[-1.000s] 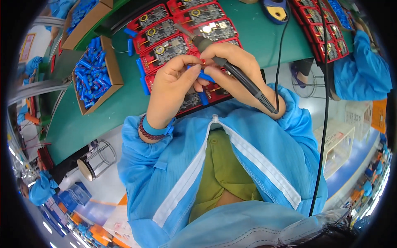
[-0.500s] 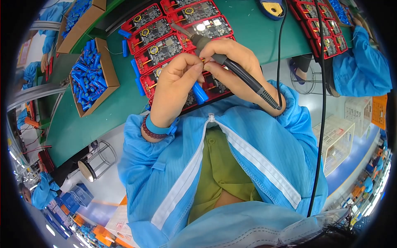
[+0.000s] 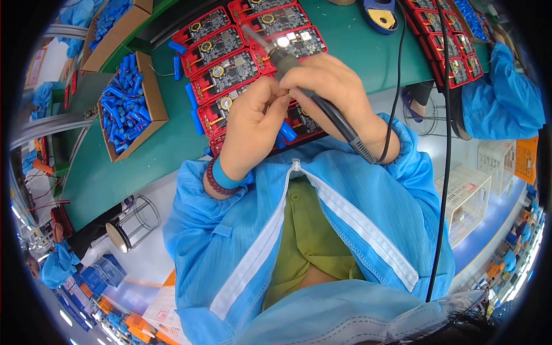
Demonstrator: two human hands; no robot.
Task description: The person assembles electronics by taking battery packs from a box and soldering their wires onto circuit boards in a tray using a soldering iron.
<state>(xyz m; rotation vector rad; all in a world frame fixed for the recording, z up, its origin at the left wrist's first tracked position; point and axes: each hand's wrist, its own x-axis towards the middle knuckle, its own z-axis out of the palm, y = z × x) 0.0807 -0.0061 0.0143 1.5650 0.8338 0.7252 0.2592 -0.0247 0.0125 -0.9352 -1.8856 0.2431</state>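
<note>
In my right hand [image 3: 336,92] is a soldering iron [image 3: 333,113], its black handle lying across the palm and its metal tip [image 3: 256,37] pointing up and left over the boards. My left hand [image 3: 253,129] is closed in a pinch, its fingertips against the right hand's fingers; what they pinch is hidden. Just below these fingers is a blue cylindrical battery cell [image 3: 287,132], partly covered by the left hand. Under both hands lie red trays [image 3: 198,86] of dark circuit boards [image 3: 233,68]. More blue cells [image 3: 190,95] lie along their left edge.
A cardboard box [image 3: 152,106] of blue cells stands left on the green table [image 3: 138,175], another box [image 3: 121,31] behind it. A soldering stand with yellow sponge [image 3: 380,20] is at the back. More red trays [image 3: 451,46] and a co-worker's blue sleeve [image 3: 500,98] are right. A black cable [image 3: 447,149] hangs nearby.
Both hands have shifted slightly, the left one rightward and closer to the right. The blue cell below has moved a little right, and the soldering iron has turned slightly steeper.
</note>
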